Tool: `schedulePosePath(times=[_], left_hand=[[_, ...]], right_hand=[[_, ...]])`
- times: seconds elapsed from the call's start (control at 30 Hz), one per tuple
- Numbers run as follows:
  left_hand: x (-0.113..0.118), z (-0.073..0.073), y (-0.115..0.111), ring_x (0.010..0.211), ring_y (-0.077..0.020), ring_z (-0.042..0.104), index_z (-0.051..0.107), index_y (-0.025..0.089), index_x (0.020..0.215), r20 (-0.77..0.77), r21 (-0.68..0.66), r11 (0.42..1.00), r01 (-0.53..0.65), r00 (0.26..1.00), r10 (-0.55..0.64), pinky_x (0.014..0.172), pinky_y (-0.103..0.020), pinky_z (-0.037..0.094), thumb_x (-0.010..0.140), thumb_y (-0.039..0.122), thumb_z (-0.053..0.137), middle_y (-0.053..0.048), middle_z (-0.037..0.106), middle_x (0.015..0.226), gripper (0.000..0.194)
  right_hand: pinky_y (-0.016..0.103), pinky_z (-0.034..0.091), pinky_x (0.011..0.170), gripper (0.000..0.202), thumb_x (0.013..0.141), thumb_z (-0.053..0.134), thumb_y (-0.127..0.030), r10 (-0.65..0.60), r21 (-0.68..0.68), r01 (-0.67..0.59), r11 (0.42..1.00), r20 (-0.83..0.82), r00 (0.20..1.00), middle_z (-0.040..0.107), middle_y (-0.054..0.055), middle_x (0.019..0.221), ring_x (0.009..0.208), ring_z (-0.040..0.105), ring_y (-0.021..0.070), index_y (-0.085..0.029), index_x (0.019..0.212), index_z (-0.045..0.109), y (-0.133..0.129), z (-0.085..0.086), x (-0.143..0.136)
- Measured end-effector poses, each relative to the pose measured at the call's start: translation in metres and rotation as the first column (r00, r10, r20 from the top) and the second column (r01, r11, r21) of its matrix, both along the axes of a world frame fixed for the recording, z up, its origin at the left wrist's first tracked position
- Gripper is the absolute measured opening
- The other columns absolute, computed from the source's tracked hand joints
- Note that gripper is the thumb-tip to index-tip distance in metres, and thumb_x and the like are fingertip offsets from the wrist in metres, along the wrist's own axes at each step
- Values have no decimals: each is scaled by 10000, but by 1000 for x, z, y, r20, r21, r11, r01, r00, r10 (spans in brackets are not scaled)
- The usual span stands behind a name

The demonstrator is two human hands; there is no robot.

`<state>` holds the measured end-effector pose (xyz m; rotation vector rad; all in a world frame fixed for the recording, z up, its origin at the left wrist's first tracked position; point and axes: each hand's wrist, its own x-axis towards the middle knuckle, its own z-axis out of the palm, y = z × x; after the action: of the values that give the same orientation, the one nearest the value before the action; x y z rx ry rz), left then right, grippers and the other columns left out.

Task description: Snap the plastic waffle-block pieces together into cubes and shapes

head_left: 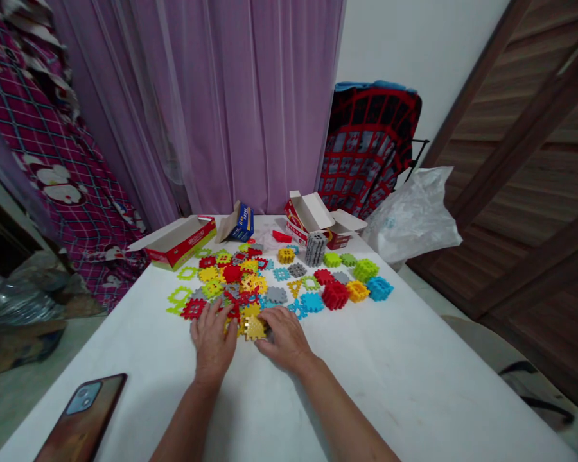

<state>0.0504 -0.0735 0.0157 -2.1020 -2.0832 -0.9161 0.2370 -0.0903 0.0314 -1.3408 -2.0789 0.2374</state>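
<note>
Many flat, notched plastic building pieces in several colours lie in a loose pile on the white table. My left hand rests at the pile's near left edge, fingers spread over red pieces and its thumb close to yellow ones. Facing it, my right hand has its thumb and fingers curled at the right edge of a yellow building piece. Something dark shows between that thumb and the fingers, too small to name. A red piece lies just left of my left hand.
Grouped pieces stand to the right: a grey stack, a red block and a blue one. Opened boxes, including a red one and a blue one, line the back. A phone lies front left; a plastic bag hangs right.
</note>
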Motion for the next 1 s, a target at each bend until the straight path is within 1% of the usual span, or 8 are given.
schedulePosePath(times=[0.23,0.4,0.53,0.67,0.77,0.83,0.9,1.0], left_hand=[[0,2,-1,1357,-297,432,673,250,1180,24,-13,1000,4,1000,-3,1119,-536,258,930,287,441,-89,576,1411,343],[-2,2,0,1349,-301,436,677,243,1167,30,-8,1000,3,1000,-3,1117,-540,259,934,312,428,-94,588,1396,348],[-3,0,1,1343,-287,443,676,266,1148,31,24,1000,5,1000,-6,1115,-522,267,940,330,412,-74,610,1369,343],[-4,0,2,1325,-295,464,680,255,1137,23,46,999,6,1000,-7,1106,-530,278,942,336,375,-88,619,1354,371],[-3,2,3,1310,-297,476,678,252,1126,14,67,998,-2,1000,1,1096,-531,291,936,334,367,-94,631,1335,374],[-2,2,3,1309,-300,478,674,239,1127,2,75,997,-3,1000,3,1087,-530,304,934,333,362,-104,629,1335,379],[-2,2,3,1308,-305,480,670,235,1129,-9,73,997,2,1000,-1,1079,-530,315,933,337,363,-108,623,1341,379],[-6,-1,7,1315,-308,473,669,253,1132,-4,63,998,9,1000,-8,1078,-536,316,922,335,390,-97,621,1345,359]], right_hand=[[366,423,848,370,711,749,-328,-105,135,113,984,-61,993,696,54,1000,958,576,241,-205,1040,634,-5,-5,-1],[342,451,793,342,740,738,-389,-202,226,217,950,-89,975,695,55,941,880,604,220,-201,1007,633,-16,-9,11],[334,473,784,279,774,698,-382,-312,226,322,919,-80,947,700,59,914,862,626,217,-201,975,632,-33,-13,39],[319,484,784,242,811,642,-397,-455,213,456,864,-57,889,706,65,913,864,635,209,-199,951,638,-52,-19,85],[315,479,779,304,819,612,-467,-639,156,632,759,-3,769,713,71,911,855,640,210,-196,949,652,-60,-20,130],[310,468,755,355,818,597,-519,-783,91,778,622,66,618,715,73,893,846,640,218,-197,955,661,-63,-18,160],[307,454,737,368,822,597,-525,-872,53,876,480,141,469,715,81,873,850,640,230,-195,968,669,-62,-14,185],[318,442,733,354,838,597,-497,-917,38,936,351,219,335,716,94,866,879,643,249,-190,991,682,-59,-7,210]])
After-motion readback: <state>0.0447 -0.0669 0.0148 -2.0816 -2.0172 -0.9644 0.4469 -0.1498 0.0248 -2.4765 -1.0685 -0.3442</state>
